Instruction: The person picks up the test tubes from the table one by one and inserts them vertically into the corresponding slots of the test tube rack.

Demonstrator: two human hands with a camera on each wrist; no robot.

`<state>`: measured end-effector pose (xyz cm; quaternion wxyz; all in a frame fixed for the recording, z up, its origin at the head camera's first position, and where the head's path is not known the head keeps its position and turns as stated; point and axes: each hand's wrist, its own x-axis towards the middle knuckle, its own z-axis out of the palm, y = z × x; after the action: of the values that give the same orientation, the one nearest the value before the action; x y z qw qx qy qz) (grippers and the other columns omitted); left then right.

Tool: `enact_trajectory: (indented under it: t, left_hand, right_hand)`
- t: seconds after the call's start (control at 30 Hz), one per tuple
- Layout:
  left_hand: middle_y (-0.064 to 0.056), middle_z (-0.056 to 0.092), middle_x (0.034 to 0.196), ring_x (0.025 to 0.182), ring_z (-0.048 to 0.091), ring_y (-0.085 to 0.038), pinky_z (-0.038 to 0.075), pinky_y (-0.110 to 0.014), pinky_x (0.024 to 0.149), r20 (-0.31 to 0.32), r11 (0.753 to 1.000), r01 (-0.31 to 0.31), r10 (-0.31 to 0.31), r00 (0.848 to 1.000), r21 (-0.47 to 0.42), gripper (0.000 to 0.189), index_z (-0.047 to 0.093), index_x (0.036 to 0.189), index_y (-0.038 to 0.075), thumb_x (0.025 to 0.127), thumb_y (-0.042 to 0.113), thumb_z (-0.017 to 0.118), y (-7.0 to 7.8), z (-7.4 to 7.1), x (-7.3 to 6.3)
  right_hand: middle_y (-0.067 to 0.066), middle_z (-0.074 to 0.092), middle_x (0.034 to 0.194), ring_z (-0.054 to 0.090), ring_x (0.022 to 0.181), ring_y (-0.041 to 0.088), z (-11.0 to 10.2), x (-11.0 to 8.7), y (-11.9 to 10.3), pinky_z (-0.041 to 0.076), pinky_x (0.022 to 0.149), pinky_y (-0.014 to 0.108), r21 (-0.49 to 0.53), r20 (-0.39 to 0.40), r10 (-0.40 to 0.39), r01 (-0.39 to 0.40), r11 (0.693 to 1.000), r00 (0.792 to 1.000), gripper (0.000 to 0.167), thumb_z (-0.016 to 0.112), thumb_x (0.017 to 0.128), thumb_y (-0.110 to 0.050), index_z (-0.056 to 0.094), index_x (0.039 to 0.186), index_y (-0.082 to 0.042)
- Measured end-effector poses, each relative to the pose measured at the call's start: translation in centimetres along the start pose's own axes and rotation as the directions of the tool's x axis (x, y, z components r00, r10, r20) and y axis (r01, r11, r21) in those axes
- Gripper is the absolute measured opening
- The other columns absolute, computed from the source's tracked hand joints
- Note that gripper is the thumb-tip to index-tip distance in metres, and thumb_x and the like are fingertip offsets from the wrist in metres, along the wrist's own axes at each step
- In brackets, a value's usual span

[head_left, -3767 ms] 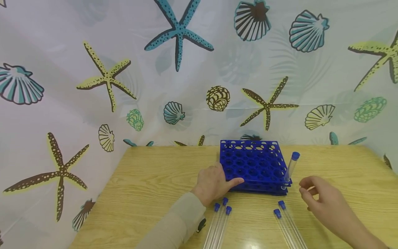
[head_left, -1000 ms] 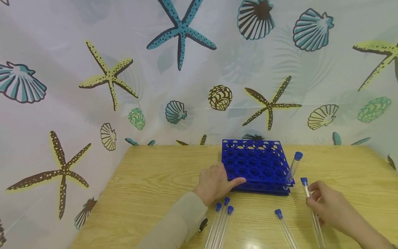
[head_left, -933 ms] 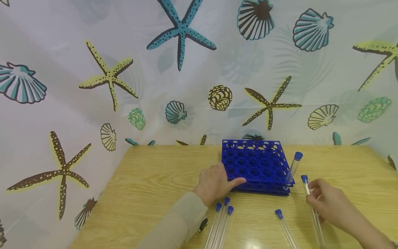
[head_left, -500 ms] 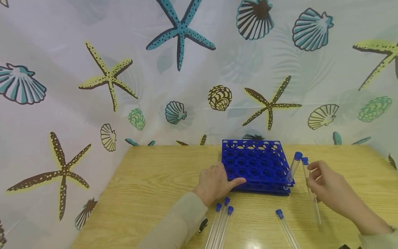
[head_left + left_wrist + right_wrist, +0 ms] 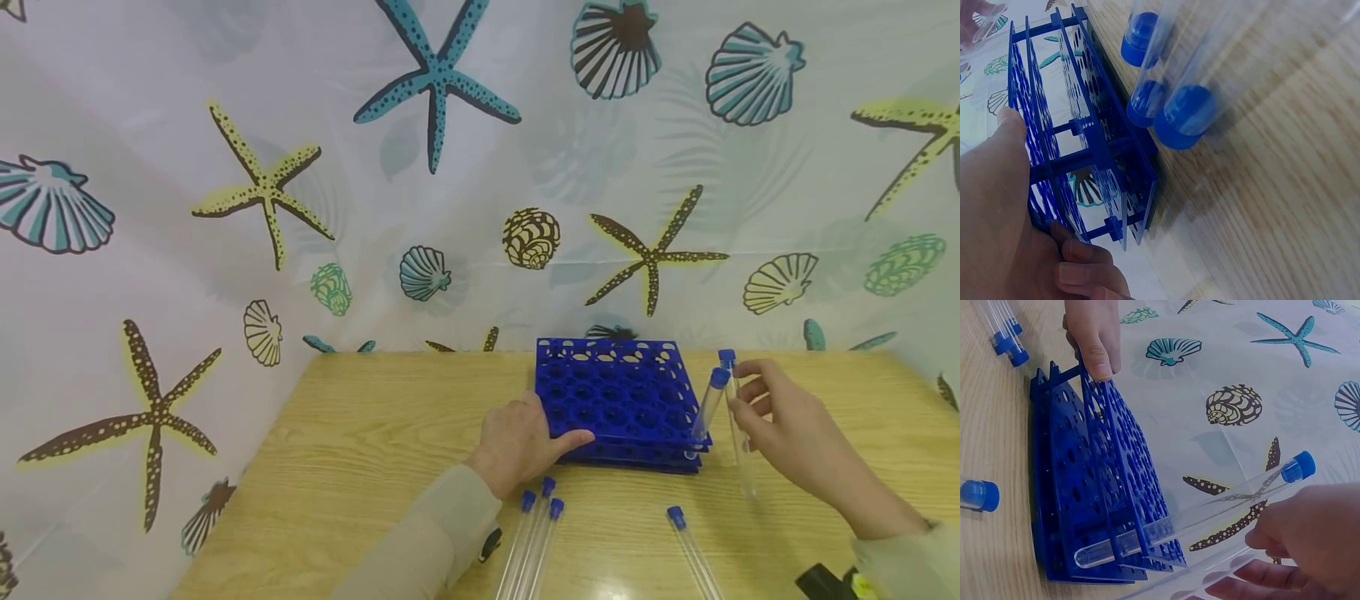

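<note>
A blue test tube rack (image 5: pixel 611 404) stands on the table, and my left hand (image 5: pixel 517 442) grips its left end. In the left wrist view the thumb lies on the top edge and the fingers curl round the side. One capped test tube (image 5: pixel 707 412) leans in the rack's front right corner. My right hand (image 5: pixel 791 437) pinches another clear test tube (image 5: pixel 744 458) with a blue cap, just right of the rack. That tube is nearly upright, its cap behind the leaning tube's cap. In the right wrist view the held tube (image 5: pixel 1225 565) runs below the racked one.
Three capped test tubes (image 5: pixel 531 537) lie side by side in front of the rack on the wooden table (image 5: pixel 375 433). A single capped tube (image 5: pixel 692 546) lies to their right. Behind the table hangs a cloth (image 5: pixel 465 208) printed with shells and starfish.
My right hand took one of the two tubes lying at the right, lifted it, and moved it away from me to beside the rack. My left hand stays on the rack.
</note>
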<state>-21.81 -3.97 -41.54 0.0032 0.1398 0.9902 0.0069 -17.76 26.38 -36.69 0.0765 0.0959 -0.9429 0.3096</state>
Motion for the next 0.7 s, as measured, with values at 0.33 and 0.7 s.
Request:
enact_trajectory:
  t: [0.33,0.7]
  left_hand:
    - [0.004,0.042,0.058,0.042,0.042,-0.01,0.035,-0.024,0.039,-0.02,1.0,0.004,-0.004,1.0,-0.002,0.082,0.049,0.081,0.011,0.082,0.09,0.024,0.0,0.2,0.0]
    - [0.005,0.038,0.057,0.04,0.038,-0.009,0.032,-0.024,0.037,0.001,1.0,0.004,-0.004,1.0,0.001,0.082,0.048,0.08,0.013,0.081,0.09,0.021,0.0,0.2,0.1]
  right_hand:
    - [0.022,0.057,0.107,0.048,0.077,-0.018,-0.3,1.0,-0.6,0.052,0.056,0.02,-0.012,-0.183,-0.139,0.139,0.99,0.973,0.036,0.052,0.099,-0.001,0.039,0.132,0.005]
    - [0.017,0.054,0.11,0.043,0.099,-0.021,0.1,2.0,-1.5,0.041,0.075,-0.002,0.07,-0.304,-0.233,0.266,0.961,0.924,0.035,0.049,0.101,0.002,0.039,0.134,0.004]
